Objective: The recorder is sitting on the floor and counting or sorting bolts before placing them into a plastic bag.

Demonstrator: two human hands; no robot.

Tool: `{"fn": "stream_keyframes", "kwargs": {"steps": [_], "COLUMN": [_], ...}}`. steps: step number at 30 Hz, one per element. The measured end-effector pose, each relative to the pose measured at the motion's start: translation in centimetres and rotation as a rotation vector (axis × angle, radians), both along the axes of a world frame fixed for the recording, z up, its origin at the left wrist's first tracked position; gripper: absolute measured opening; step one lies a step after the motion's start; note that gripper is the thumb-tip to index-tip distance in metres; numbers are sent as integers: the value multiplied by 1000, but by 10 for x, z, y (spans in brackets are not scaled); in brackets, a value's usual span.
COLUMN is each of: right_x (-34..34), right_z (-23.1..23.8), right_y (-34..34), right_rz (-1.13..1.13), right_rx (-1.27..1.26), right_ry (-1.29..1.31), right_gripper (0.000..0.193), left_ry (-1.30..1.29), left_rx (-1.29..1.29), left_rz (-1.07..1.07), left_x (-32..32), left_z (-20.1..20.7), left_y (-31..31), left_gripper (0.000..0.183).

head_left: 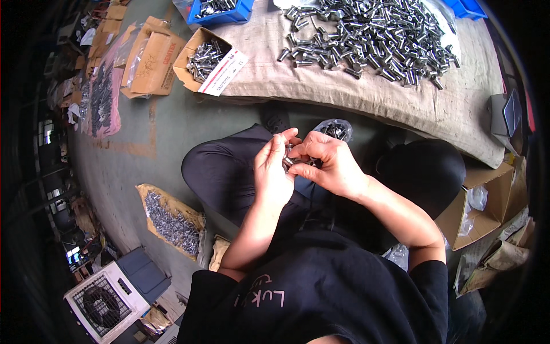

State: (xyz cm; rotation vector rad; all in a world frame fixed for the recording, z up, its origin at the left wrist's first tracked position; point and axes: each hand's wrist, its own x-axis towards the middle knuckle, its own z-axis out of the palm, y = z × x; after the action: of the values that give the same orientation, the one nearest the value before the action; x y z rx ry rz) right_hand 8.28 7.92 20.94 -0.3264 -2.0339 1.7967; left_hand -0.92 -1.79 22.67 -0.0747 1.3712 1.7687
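Presently sits with legs folded in dark trousers [223,172], holding a few shiny metal pieces [288,163] near the centre of the view. Curls the fingers of the left hand [272,175] around the pieces from nine o'clock. Pinches at the same cluster from three o'clock with the right hand [338,166], thumb and forefinger pressed close to the left fingers. Cannot tell the number of pieces through the overlapping fingers, nor the exact one in each grasp.

Has a clear plastic bag [348,133] of metal parts just beyond the right hand, at two o'clock from the grip. Faces a cloth-covered table [269,80] reaching from eleven to two o'clock, with a large heap of bolts [372,43] spread across it at one o'clock. Has a cardboard box [226,71] of metal parts at half past ten, near the left end of the table, and a blue bin [229,17] of similar parts beyond, at eleven. Has a larger brown carton [152,63] at ten, a tan tray [189,211] of small metal parts on the floor [129,160] at eight, and a white fan unit [103,304] farther that way.
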Motion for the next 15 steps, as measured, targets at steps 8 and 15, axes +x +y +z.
{"fn": "stream_keyframes", "kwargs": {"steps": [8, 15], "right_x": [-1, 0], "right_z": [-5, 1], "right_y": [5, -1], "right_rz": [-90, 16], "right_rx": [-384, -726], "right_ry": [-119, -254], "right_gripper": [19, 16], "left_ry": [-296, 23], "left_rx": [180, 245], "left_rz": [64, 185], "left_x": [-16, -6], "left_z": [-25, -8], "left_y": [-14, -1], "left_gripper": [25, 17]}}
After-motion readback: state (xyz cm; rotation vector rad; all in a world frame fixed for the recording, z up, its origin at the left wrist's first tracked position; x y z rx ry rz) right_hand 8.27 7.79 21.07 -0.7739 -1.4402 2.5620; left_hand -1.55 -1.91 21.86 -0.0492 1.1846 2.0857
